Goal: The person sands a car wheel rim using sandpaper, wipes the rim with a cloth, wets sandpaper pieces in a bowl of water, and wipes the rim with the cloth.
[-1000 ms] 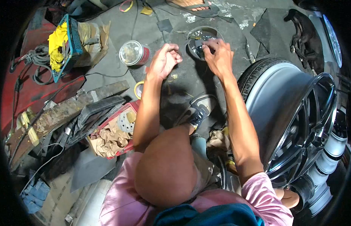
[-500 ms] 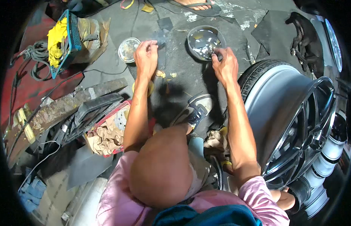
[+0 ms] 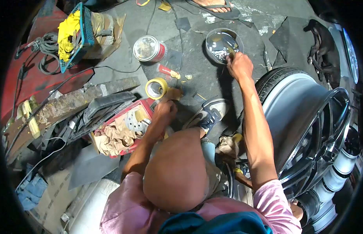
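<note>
Bowl (image 3: pixel 237 36) round, holding dark liquid (image 3: pixel 219 47) glinting white.

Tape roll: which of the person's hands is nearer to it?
Left. The left hand is just below the tape roll in the view; the right hand is farther off, up and rightward, at the bowl.

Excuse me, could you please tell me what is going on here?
A seated person has their right hand at the near edge of a bowl of what looks like liquid; whether those fingers hold anything is unclear. The left hand is loosely curled near a roll of yellow tape and a red box, its contents hidden, if any. A large wheel rim stands beside the right arm.
</note>
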The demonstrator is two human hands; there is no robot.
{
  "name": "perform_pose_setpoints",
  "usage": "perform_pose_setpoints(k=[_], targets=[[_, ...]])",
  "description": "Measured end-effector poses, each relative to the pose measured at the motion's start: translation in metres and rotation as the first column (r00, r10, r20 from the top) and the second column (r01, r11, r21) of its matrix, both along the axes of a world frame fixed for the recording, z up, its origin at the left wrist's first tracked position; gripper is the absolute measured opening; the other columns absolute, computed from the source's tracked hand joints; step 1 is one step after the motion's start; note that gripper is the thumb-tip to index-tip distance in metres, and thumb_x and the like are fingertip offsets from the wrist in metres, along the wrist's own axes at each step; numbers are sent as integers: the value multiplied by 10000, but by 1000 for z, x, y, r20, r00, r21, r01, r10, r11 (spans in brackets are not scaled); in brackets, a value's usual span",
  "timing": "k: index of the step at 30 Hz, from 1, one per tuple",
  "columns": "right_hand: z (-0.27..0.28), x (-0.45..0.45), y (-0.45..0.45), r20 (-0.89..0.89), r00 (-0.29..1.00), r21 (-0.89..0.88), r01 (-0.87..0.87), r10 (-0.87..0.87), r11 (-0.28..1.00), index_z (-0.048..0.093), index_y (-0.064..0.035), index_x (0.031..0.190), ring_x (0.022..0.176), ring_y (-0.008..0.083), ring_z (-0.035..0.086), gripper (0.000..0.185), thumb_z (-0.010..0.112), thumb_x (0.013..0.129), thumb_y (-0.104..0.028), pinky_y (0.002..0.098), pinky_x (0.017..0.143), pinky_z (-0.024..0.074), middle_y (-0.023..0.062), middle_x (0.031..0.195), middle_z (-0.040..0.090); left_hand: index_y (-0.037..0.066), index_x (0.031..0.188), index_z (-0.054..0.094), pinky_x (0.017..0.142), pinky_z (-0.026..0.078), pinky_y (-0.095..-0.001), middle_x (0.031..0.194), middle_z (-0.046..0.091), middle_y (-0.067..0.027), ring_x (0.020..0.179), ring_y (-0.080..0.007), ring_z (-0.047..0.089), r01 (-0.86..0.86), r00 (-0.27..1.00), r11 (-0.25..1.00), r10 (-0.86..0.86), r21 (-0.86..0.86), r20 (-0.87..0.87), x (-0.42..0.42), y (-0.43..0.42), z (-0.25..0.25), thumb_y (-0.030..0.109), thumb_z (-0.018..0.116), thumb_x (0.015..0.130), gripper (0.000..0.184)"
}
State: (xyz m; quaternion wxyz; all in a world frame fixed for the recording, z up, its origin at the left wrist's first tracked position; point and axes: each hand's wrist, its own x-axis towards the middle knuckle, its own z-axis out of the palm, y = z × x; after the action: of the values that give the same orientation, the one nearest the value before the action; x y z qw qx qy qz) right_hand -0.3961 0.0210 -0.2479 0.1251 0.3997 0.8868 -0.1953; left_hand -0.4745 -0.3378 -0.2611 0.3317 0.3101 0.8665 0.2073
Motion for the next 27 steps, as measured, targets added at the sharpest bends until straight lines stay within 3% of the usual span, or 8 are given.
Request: perform_pose_setpoints(k=[2, 6, 11, 18, 20, 21, 23, 27], targets=[[2, 10, -5, -222, 973, -20, 65, -68, 998, 779, -33, 1046, 977, 456, 735, 253, 652, 973, -239, 541, 885, 574, 235, 1009, 766, 37, 1090, 705, 848, 551, -537, 1051, 691, -257, 1001, -474, 685, -36, 994, 992, 48, -123, 98, -6, 18, 22, 162, 685, 935, 200], [-5, 22, -16, -363, 927, -40, 91, -100, 995, 780, -45, 1064, 980, 475, 720, 253, 659, 984, -253, 547, 875, 561, 245, 1012, 756, 64, 1190, 674, 824, 537, -585, 1063, 714, -279, 984, -484, 686, 138, 956, 952, -56, 274, -288, -60, 71, -31, 218, 700, 952, 284], [-5, 42, -20, -509, 853, -166, 36, -117, 985, 759, -35, 1144, 1098, 437, 688, 230, 707, 953, -152, 510, 960, 533, 222, 1140, 711, 32, 1200, 670, 914, 554, -548, 1120, 737, -263, 1071, -468, 700, 47, 960, 987, -88, -155, -267, -115, 148, -56, 262, 794, 906, 394], [-10, 53, -23, -598, 800, 70, 118, -53, 991, 747, -11, 1079, 909, 268, 731, 146, 676, 997, -109, 394, 831, 571, 133, 1038, 740, 3, 1254, 648, 923, 599, -488, 1033, 753, -248, 1012, -432, 747, 120, 959, 972, -167, -204, -231, -131, 148, -41, 209, 855, 845, 503], [-9, 53, -28, -627, 621, -344, 321, -470, 882, 745, -7, 1072, 903, 167, 712, 163, 685, 1030, -153, 359, 814, 576, 81, 1055, 754, -30, 1162, 669, 853, 620, -379, 946, 764, -202, 922, -283, 773, -28, 998, 991, 21, 133, 53, -124, 134, -17, 137, 843, 874, 376], [-10, 55, -29, -600, 595, -395, 360, -534, 845, 734, -5, 1106, 921, 109, 687, 197, 690, 1053, -190, 323, 823, 591, 49, 1109, 742, -30, 1162, 669, 853, 620, -379, 946, 764, -202, 922, -283, 773, -20, 998, 991, 12, 135, 59, -119, 125, -11, 137, 843, 874, 376], [-14, 58, -29, -605, 496, -530, 334, -624, 779, 721, -4, 1138, 925, 128, 702, 205, 686, 1057, -190, 318, 836, 600, 59, 1125, 737, -36, 1114, 669, 818, 605, -294, 939, 759, -145, 900, -162, 745, -392, 833, 827, 134, 402, 537, -109, 106, 3, 56, 784, 939, 229], [-6, 57, -35, -520, 286, -789, 201, -805, 581, 670, 28, 1202, 950, 161, 735, 225, 643, 1071, -152, 286, 811, 594, 120, 1089, 749, -35, 1101, 666, 839, 609, -290, 987, 753, -113, 932, -168, 751, -469, 772, 751, 93, 464, 629, -89, 90, 28, -44, 713, 972, 137]])
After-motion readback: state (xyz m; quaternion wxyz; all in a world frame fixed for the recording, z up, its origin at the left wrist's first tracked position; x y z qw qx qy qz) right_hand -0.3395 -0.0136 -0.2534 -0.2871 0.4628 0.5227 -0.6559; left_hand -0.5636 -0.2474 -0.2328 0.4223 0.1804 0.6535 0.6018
